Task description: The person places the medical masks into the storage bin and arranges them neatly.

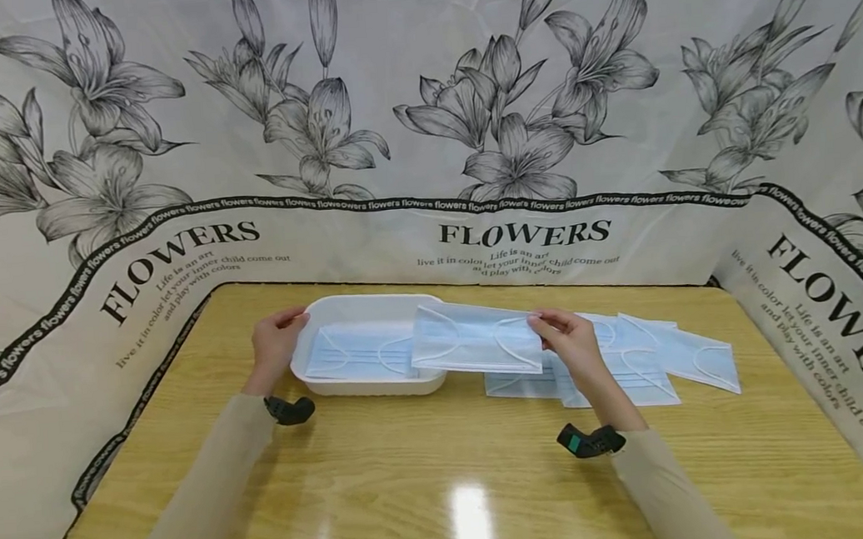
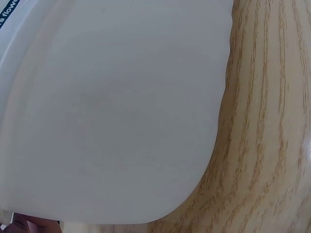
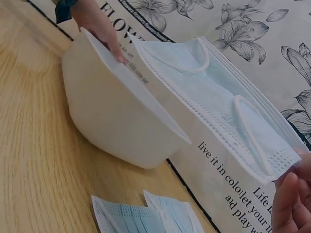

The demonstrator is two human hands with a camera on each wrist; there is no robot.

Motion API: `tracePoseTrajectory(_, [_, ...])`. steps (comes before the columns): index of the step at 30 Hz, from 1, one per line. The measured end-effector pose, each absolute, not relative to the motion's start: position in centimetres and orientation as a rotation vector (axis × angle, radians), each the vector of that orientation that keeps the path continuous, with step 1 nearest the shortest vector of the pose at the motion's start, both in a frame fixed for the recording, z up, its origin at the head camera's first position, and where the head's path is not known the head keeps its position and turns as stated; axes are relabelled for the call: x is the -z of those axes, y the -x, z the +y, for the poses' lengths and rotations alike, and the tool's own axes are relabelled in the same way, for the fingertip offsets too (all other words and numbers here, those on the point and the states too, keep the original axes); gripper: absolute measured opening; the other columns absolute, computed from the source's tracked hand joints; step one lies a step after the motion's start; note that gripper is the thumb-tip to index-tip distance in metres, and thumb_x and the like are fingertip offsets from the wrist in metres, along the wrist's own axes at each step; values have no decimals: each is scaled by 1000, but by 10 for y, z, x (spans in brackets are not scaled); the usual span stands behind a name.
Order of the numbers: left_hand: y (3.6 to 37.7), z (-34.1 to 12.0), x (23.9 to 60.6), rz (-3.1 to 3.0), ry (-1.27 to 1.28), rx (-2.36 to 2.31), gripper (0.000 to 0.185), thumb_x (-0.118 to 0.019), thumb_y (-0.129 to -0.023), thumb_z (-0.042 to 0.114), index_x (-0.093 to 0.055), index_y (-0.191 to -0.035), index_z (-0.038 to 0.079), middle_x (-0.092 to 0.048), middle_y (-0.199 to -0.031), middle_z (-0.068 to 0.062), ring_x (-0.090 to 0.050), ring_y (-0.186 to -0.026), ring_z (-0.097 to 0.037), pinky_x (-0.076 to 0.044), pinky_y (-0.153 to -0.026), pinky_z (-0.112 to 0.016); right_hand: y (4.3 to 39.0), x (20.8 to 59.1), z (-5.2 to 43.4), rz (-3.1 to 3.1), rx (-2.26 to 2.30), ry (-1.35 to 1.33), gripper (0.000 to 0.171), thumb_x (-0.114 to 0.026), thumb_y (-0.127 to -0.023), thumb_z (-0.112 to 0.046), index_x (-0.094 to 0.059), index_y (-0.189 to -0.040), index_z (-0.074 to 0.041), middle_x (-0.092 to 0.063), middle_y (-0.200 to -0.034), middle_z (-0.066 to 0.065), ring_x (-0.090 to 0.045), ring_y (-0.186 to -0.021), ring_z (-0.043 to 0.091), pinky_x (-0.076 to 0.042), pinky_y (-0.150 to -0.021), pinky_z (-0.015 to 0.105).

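My right hand point(image 1: 574, 350) pinches the right end of a light blue face mask point(image 1: 474, 346) with white ear loops. Raised and flat, the mask point(image 3: 214, 92) spans from over the tub's right end toward the loose masks. At the left, my left hand point(image 1: 275, 347) grips the rim of a white plastic tub point(image 1: 369, 302). Inside it lies a blue mask point(image 1: 358, 354), partly covered by the raised one; whether others lie beneath, I cannot tell. The tub's outer wall point(image 2: 116, 111) fills most of the left wrist view, with that hand nearly out of sight.
Several blue masks point(image 1: 620, 381) lie spread and overlapping on the wooden table point(image 1: 386, 481), right of the tub. A white cloth with printed flowers point(image 1: 340, 251) stands behind the table and along its sides. Each wrist wears a black band point(image 1: 594, 440).
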State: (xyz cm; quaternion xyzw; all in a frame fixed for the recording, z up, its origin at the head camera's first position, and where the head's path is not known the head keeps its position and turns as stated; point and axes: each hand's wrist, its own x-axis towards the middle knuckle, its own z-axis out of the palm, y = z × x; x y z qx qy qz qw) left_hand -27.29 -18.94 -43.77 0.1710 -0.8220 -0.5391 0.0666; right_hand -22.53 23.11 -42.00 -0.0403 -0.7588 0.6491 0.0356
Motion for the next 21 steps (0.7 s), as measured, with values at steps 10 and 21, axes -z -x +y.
tracePoseTrajectory(10, [272, -189, 438, -2477, -509, 1638, 36, -57, -97, 24, -62, -127, 4, -60, -128, -17, -54, -109, -24, -47, -81, -23, 232, 411, 218, -2334, -2017, 128, 33, -66, -91, -22, -65, -116, 0, -68, -89, -18, -52, -64, 1, -49, -62, 16])
tracePoseTrajectory(21, [274, -188, 438, -2466, -513, 1657, 34, -58, -97, 23, -63, -126, 4, -61, -127, -16, -54, -109, -24, -46, -79, -21, 239, 403, 201, -2264, -2084, 100, 28, -69, -89, -21, -67, -110, -2, -69, -82, -17, -52, -62, 3, -48, -61, 16])
